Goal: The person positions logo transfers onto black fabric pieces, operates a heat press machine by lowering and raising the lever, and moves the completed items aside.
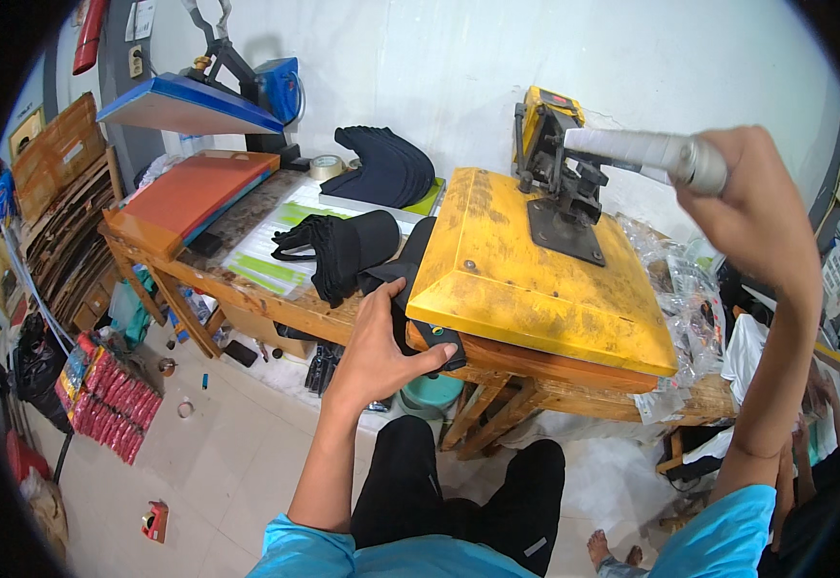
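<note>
My right hand (752, 197) is closed round the white-wrapped lever handle (632, 146) of a yellow heat press (536, 265). The press's broad, scuffed upper plate is low over its base, with a narrow orange-brown edge below it. At the plate's left edge, my left hand (370, 352) holds a black cap (447, 337), thumb and fingers wide apart on its dark fabric. A small coloured mark shows on the fabric by the thumb. Part of this cap is hidden under the plate. Just left of it lies a bunch of black caps (348, 252).
Behind stand stacked dark visor-shaped pieces (381, 166) and a tape roll (326, 168). A second, blue-edged press (194, 104) is raised at left. Clear plastic bags (685, 289) crowd the table's right side. Red packets (112, 400) and a red tape dispenser (154, 521) lie on the floor.
</note>
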A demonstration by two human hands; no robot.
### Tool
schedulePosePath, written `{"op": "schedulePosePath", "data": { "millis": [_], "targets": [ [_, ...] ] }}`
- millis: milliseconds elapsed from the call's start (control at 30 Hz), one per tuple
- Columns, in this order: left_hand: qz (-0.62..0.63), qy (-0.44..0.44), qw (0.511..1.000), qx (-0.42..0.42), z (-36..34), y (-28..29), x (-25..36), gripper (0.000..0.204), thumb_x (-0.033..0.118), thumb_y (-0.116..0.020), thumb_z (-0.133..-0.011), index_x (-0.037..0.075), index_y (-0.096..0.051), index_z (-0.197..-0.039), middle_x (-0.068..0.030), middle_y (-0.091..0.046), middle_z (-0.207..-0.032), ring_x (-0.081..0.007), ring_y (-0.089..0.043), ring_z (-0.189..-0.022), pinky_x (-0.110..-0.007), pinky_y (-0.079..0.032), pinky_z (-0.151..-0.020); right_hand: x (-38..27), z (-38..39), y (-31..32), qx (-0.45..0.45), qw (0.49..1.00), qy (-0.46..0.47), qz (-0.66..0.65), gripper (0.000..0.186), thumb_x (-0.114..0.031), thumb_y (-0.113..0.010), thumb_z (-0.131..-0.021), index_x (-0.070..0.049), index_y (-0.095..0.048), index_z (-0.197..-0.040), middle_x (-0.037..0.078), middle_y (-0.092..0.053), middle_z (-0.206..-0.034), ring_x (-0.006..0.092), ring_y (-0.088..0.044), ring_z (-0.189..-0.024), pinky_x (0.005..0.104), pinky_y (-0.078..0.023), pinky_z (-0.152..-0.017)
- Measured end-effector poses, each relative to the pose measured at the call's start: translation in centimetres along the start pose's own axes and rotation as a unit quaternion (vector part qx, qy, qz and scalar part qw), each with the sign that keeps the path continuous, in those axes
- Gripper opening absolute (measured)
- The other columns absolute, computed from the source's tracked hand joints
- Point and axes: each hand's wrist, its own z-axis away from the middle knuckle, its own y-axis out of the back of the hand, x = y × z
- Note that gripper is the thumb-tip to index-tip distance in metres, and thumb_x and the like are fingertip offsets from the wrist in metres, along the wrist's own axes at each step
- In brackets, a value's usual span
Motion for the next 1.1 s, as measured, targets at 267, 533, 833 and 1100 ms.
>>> {"op": "schedulePosePath", "data": {
  "millis": [267, 533, 833, 1100],
  "targets": [
    [-0.004, 0.005, 1.0, -0.009, -0.1, -0.1, 0.5, 0.119, 0.053, -0.095, -0.071, -0.013, -0.042, -0.155, -0.0353, -0.051, -0.153, -0.0448, -0.05, -0.147, -0.051, -0.042, -0.122, -1.4, 2.7, -1.9, 0.009, 1.0, -0.014, 0.002, 0.018, -0.012, -0.072, -0.076, 0.007, -0.069, -0.077, 0.027, -0.064, -0.069, 0.0456, -0.064, -0.063, 0.0477, -0.053, -0.065],
    [-0.016, -0.002, 1.0, -0.017, -0.5, -0.1, 0.2, 0.124, 0.056, -0.095, -0.069, -0.016, -0.041, -0.154, -0.0365, -0.049, -0.154, -0.0456, -0.047, -0.149, -0.052, -0.043, -0.121, -1.4, 3.0, -2.2, -0.02, 0.999, -0.034, 0.019, 0.017, -0.015, -0.072, -0.076, 0.002, -0.071, -0.075, 0.024, -0.065, -0.067, 0.0441, -0.065, -0.066, 0.0503, -0.053, -0.068],
    [-0.021, -0.004, 1.0, -0.003, -0.2, 0.0, 0.3, 0.125, 0.054, -0.096, -0.068, -0.013, -0.039, -0.157, -0.0352, -0.047, -0.158, -0.0459, -0.045, -0.151, -0.052, -0.04, -0.124, -1.8, 4.2, -3.8, 0.035, 0.999, -0.011, 0.013, 0.015, -0.012, -0.073, -0.074, 0.001, -0.067, -0.078, 0.025, -0.055, -0.065, 0.0468, -0.058, -0.065, 0.0466, -0.047, -0.063],
    [0.027, -0.072, 0.996, 0.037, 1.1, 5.5, 2.1, 0.092, 0.037, -0.092, -0.084, -0.004, -0.049, -0.154, -0.0248, -0.053, -0.159, -0.0371, -0.05, -0.15, -0.048, -0.037, -0.126, -2.4, 5.2, -5.0, 0.075, 0.994, -0.011, 0.083, 0.017, -0.015, -0.077, -0.073, -0.002, -0.068, -0.081, 0.022, -0.061, -0.07, 0.0475, -0.06, -0.071, 0.0504, -0.048, -0.065]
  ]
}}
